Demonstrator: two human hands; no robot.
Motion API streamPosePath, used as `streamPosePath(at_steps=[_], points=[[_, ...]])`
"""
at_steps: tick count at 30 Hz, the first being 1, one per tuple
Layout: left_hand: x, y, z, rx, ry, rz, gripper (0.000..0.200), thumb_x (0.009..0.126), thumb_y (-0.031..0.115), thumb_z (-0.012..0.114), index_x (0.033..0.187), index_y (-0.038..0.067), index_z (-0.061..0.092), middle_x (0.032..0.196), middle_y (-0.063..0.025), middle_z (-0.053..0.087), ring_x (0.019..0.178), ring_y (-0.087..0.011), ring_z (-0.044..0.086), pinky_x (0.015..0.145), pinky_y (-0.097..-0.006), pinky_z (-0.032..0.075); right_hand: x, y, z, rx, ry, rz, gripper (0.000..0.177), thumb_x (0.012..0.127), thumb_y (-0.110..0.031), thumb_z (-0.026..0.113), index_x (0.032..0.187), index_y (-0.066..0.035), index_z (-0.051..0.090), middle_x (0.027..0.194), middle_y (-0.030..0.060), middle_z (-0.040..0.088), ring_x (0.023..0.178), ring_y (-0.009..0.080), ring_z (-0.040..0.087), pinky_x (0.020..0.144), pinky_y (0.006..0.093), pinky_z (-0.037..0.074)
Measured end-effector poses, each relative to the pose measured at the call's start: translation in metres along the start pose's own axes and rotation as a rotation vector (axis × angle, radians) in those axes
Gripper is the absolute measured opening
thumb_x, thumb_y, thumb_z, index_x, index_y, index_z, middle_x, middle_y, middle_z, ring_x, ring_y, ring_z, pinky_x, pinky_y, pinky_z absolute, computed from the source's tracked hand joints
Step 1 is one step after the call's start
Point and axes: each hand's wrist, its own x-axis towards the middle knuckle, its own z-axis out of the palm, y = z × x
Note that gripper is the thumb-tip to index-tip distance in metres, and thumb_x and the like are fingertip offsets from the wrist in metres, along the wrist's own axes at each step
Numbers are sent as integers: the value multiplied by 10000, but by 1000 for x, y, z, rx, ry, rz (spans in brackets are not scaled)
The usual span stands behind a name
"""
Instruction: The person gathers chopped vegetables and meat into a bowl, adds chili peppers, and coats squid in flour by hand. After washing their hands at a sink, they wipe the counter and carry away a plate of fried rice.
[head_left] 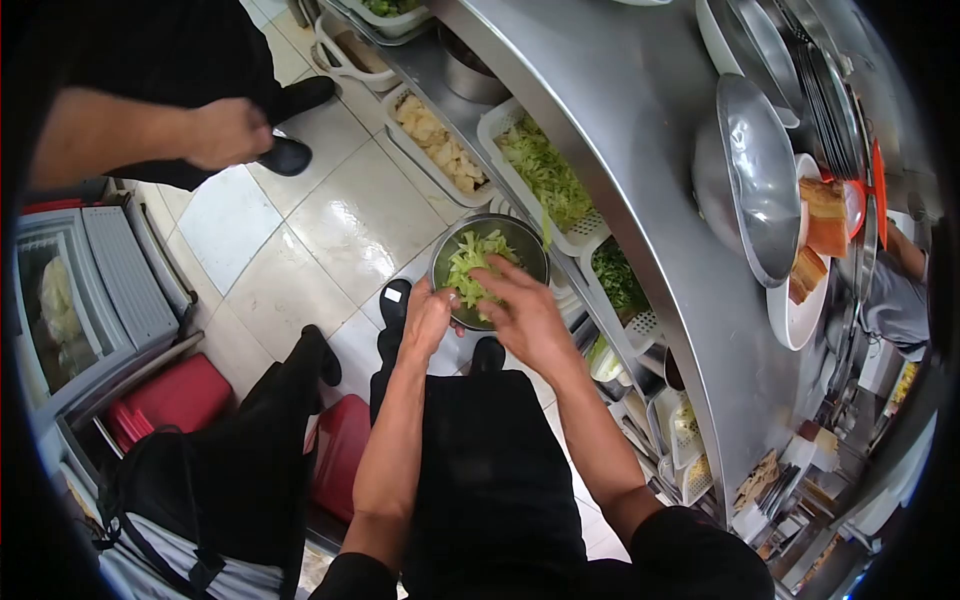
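Note:
A round metal bowl (537, 247) with chopped pale-green leafy vegetable (477, 255) in it is in front of me at waist height. My left hand (432, 315) is closed on the near left rim of the bowl, thumb on the upper side. Over the right part of the bowl is my right hand (525, 310), slightly blurred, its fingers apart and reaching down at the greens. Whether its fingertips touch the leaves is hard to make out. Just beyond the bowl, a white perforated basket (590, 240) holds more shredded greens (545, 170).
A steel counter (610, 90) curves along my right, with metal bowls (765, 180) and pork-like slabs (825, 215) on a white plate (790, 315). Under it sit a basket of pale slices (435, 140) and dark greens (615, 275). Another person's hand (230, 133) is upper left; more people stand nearby.

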Motion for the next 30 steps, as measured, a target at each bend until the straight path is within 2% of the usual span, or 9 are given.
streamPosePath(at_steps=[2, 3, 4, 5, 9, 14, 23, 26, 30], points=[[-1, -5, 8, -4, -19, -13, 251, 699, 30, 431, 923, -42, 518, 676, -90, 524, 459, -179, 505, 336, -284, 417, -11, 10, -24, 228, 207, 178, 251, 779, -20, 600, 1028, -45, 621, 1069, 126, 594, 950, 203, 576, 803, 269, 457], [-2, -7, 11, -8, -31, -21, 236, 697, 31, 433, 903, -49, 515, 675, -95, 525, 457, -183, 507, 336, -286, 417, -17, 39, -29, 189, 390, 117, 171, 773, -10, 611, 936, -42, 653, 1001, 76, 619, 907, 126, 563, 751, 236, 459], [1, -13, 11, -23, -61, -41, 224, 689, 38, 444, 878, -62, 509, 663, -106, 525, 443, -189, 501, 337, -289, 416, -21, 50, -36, 323, 579, 282, 142, 822, -43, 565, 936, -55, 648, 982, 62, 626, 887, 119, 570, 737, 222, 451], [0, -13, 15, -20, -62, -41, 224, 689, 38, 444, 878, -62, 509, 663, -106, 525, 443, -189, 501, 337, -289, 416, -22, 75, -49, 317, 639, 380, 146, 820, -46, 567, 945, -55, 644, 983, 66, 626, 887, 125, 570, 740, 226, 450], [-2, -12, 35, 7, -103, -69, 208, 654, 26, 423, 831, -65, 485, 630, -120, 503, 425, -205, 491, 333, -314, 415, -14, 156, -68, 235, 583, 517, 170, 815, -62, 575, 977, -56, 625, 987, 83, 623, 890, 147, 571, 752, 244, 447], [-7, -12, 46, 75, -154, -89, 223, 640, 24, 422, 834, -69, 482, 644, -126, 506, 424, -213, 490, 336, -316, 419, -12, 184, -59, 156, 663, 529, 212, 809, -81, 585, 1018, -57, 602, 991, 103, 619, 893, 176, 572, 768, 266, 442], [-10, -16, 64, 161, -174, -108, 268, 646, 21, 432, 892, -55, 508, 673, -110, 500, 484, -207, 506, 340, -313, 426, -28, 190, -76, 185, 702, 523, 304, 797, -115, 603, 1092, -59, 561, 1000, 140, 612, 898, 227, 575, 797, 306, 435], [-15, -19, 67, 162, -152, -102, 257, 675, 23, 428, 900, -62, 516, 657, -106, 513, 446, -183, 493, 338, -287, 418, -46, 181, -89, 275, 705, 506, 337, 793, -126, 608, 1117, -59, 547, 1002, 152, 610, 900, 244, 576, 806, 320, 432], [-36, -19, 74, 265, -129, -47, 262, 678, 20, 426, 908, -66, 516, 659, -111, 519, 451, -188, 498, 351, -289, 423, -83, 125, -94, 323, 500, 432, 381, 788, -142, 616, 1150, -60, 528, 1006, 168, 607, 902, 266, 577, 819, 337, 429]])
